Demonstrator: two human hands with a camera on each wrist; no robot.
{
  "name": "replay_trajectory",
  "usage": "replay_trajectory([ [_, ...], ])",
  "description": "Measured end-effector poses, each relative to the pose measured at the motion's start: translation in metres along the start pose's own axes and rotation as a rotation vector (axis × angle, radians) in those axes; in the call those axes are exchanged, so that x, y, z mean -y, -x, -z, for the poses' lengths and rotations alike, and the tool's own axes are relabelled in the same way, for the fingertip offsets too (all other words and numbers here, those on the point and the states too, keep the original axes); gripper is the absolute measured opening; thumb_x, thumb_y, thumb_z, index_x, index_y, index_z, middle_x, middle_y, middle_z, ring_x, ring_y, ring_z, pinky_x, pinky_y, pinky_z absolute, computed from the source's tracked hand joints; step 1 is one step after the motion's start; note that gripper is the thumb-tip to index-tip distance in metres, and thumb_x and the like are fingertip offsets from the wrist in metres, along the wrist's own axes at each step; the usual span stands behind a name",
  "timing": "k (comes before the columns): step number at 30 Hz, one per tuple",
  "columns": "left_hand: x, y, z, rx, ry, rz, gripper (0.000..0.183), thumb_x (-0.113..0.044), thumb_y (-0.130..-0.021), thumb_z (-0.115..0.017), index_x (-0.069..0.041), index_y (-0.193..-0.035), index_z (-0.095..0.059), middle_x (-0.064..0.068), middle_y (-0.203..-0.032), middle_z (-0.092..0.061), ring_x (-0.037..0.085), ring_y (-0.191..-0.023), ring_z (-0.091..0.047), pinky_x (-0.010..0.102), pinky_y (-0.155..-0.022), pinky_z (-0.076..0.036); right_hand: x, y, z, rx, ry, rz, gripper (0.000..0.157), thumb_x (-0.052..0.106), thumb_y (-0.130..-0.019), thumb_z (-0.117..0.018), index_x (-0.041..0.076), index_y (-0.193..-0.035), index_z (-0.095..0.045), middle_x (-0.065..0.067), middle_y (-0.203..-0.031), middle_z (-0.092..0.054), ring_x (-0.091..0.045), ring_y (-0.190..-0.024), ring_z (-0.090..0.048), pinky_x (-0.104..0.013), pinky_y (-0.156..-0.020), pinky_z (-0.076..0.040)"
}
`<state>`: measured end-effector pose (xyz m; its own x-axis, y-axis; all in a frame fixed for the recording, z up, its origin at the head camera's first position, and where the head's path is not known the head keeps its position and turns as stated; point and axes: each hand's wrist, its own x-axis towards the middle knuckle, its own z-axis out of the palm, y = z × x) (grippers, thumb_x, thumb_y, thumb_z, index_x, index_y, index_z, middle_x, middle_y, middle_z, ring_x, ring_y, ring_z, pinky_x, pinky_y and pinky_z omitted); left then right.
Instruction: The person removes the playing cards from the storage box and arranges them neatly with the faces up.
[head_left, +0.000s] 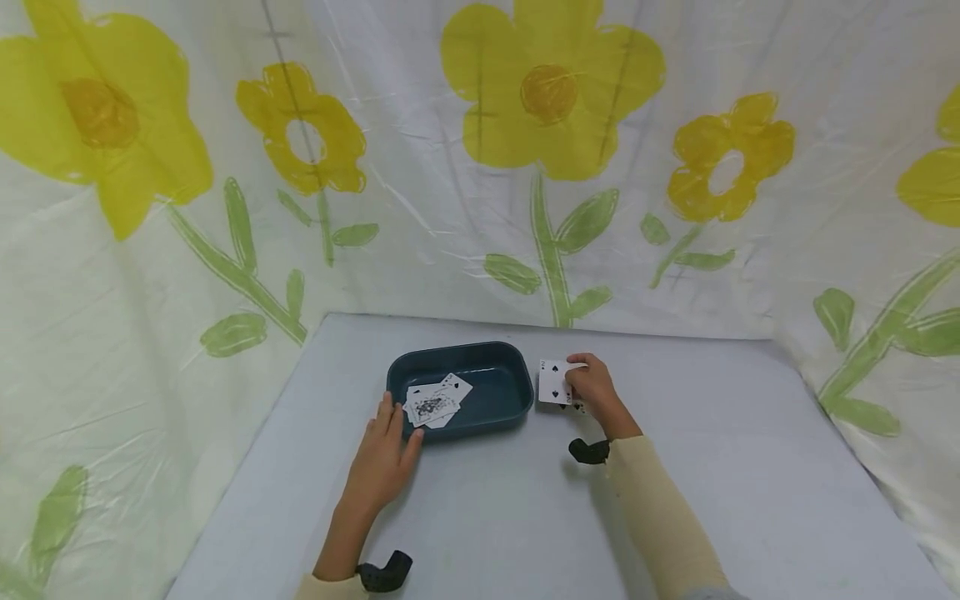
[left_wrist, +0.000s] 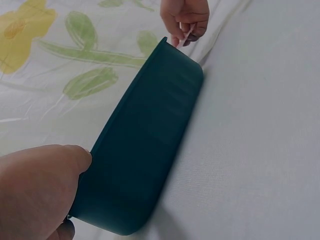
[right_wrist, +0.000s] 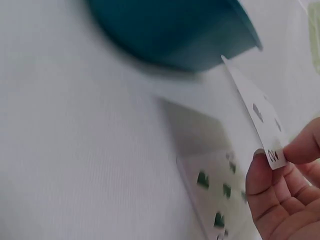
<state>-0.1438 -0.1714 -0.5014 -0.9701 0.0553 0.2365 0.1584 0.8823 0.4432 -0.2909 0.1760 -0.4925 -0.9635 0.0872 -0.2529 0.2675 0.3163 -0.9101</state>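
Observation:
A dark teal rectangular tray (head_left: 491, 400) stands on the table in the head view. My left hand (head_left: 382, 454) rests at its left end, fingers extended and touching the rim, with the thumb near the front corner. Several playing cards (head_left: 433, 405) lie overlapping in the tray's left half. Just right of the tray, my right hand (head_left: 595, 390) pinches a two of spades (head_left: 553, 382) between thumb and fingers. The right wrist view shows this card raised and tilted. Below it, another spade card (right_wrist: 215, 182) lies face up on the table, partly hidden by the hand.
A white-covered table (head_left: 480, 517) extends around the tray. Behind and beside it hangs a pale curtain (head_left: 420, 250) painted with yellow flowers. Each wrist bears a black strap-on device, such as the one on the right wrist (head_left: 589, 451).

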Motion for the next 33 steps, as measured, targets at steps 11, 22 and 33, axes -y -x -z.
replay_trajectory([
  [11,0.001,0.001,0.001,-0.008,-0.004,-0.005,0.066,-0.035,-0.105,-0.053,0.015,-0.146,-0.037,0.027,-0.162,-0.017,0.042,-0.146,-0.026,0.055,-0.116,-0.024,-0.025,-0.006,0.022,-0.080,0.099,-0.055,0.044,0.006,-0.096,-0.049,0.001,-0.140,-0.049,-0.022,-0.124,-0.053,-0.029,-0.097,-0.051,-0.033,-0.073,-0.046],
  [22,0.002,0.002,-0.002,-0.007,0.009,0.006,0.067,-0.036,-0.105,-0.051,0.014,-0.146,-0.037,0.027,-0.162,-0.018,0.042,-0.146,-0.025,0.055,-0.116,-0.024,-0.036,-0.006,0.045,-0.132,0.180,-0.031,0.043,0.007,-0.097,-0.049,-0.002,-0.139,-0.047,-0.023,-0.123,-0.053,-0.029,-0.096,-0.054,-0.032,-0.070,-0.049],
  [33,0.004,0.001,-0.003,-0.001,0.008,0.012,0.067,-0.036,-0.105,-0.051,0.013,-0.147,-0.037,0.025,-0.162,-0.017,0.040,-0.147,-0.024,0.055,-0.116,-0.024,-0.038,-0.005,0.060,-0.100,0.309,0.016,0.045,0.008,-0.095,-0.050,-0.004,-0.138,-0.047,-0.026,-0.125,-0.051,-0.036,-0.104,-0.052,-0.044,-0.083,-0.049],
])
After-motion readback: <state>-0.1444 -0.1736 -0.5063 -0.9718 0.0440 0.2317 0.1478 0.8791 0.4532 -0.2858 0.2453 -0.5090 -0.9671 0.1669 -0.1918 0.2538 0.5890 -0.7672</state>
